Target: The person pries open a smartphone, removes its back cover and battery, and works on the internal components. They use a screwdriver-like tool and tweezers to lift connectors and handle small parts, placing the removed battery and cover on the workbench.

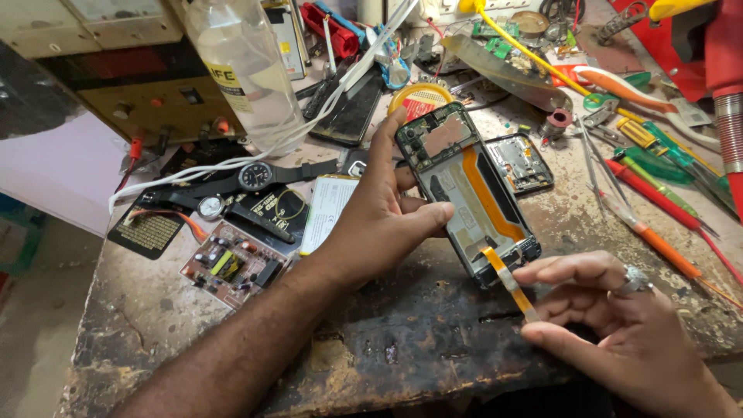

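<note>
An opened smartphone (464, 193) with its back cover off lies tilted over the worn workbench (402, 340), its inner frame and orange flex cable showing. My left hand (387, 217) grips its left side, thumb pressed on the middle of the frame. A loose orange ribbon cable (511, 282) sticks out from the phone's lower end. My right hand (611, 325), with a ring on one finger, pinches the free end of that ribbon between thumb and fingers.
A small phone part frame (520, 161) lies just right of the phone. Screwdrivers and tweezers (658, 193) crowd the right side. A wristwatch (255, 176), circuit board (232, 265), white battery (325, 210), plastic bottle (244, 66) and white cable (232, 159) lie at left.
</note>
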